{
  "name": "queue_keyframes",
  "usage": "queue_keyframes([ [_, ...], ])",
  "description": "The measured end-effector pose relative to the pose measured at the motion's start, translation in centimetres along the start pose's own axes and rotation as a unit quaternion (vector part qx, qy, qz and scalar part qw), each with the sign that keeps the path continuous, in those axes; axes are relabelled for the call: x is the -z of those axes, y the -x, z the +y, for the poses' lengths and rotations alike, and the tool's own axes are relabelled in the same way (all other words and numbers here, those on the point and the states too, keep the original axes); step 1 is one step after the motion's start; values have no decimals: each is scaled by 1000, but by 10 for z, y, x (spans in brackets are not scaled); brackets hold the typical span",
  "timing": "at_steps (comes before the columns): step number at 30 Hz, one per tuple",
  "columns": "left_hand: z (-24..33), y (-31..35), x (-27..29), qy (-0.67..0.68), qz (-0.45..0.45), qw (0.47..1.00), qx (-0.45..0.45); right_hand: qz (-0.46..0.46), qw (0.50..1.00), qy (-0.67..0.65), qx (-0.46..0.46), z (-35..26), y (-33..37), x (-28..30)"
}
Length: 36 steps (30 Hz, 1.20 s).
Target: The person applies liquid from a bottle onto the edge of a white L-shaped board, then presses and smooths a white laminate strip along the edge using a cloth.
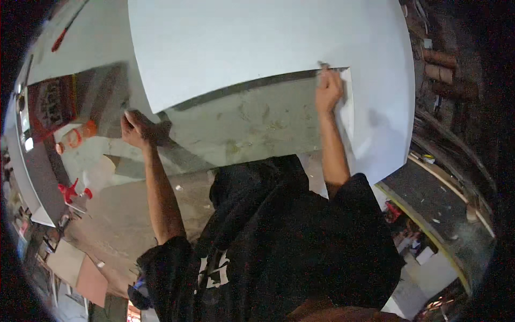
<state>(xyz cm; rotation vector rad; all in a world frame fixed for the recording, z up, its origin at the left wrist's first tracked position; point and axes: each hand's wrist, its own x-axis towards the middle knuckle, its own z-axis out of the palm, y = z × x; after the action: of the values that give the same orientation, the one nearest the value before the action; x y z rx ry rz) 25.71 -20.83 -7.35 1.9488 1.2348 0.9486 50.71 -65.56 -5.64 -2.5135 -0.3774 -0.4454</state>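
Note:
A large white sheet (257, 37) lies over a greyish-green table top (257, 121), with a notch along its near side where the table shows. At the notch's far right corner, my right hand (328, 91) is closed, fingers pinched together. A small greyish bit shows at its fingertips, too small to name. My left hand (138, 129) is closed above the table, left of the sheet's near-left corner and apart from it. Something thin and dark seems to stick up from its fingers, but blur hides what it is. Its dark shadow falls beside it.
To the left are a dark red printed package (51, 104), an orange-topped bottle (75, 137) and a red-triggered spray bottle (75, 194). A red-handled tool (61, 41) lies at the far left. Rolls (440, 72) and long strips (450, 145) lie beyond the right edge.

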Motion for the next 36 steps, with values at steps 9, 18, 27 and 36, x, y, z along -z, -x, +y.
queue_keyframes([
  [9, -39, -7, 1, 16, -25, 999, 26, 80, 993, -61, -65, -43, -8, 10],
  [18, -11, -31, 20, 105, -152, 981, 51, 69, 978, -182, -77, -150, 44, -68],
  [27, -15, -25, 8, 128, -134, 983, 6, -16, 958, -287, 19, -258, 89, -81],
  [36, -8, -23, 5, 49, -102, 993, -37, -123, 989, -54, 60, -99, -26, -17],
])
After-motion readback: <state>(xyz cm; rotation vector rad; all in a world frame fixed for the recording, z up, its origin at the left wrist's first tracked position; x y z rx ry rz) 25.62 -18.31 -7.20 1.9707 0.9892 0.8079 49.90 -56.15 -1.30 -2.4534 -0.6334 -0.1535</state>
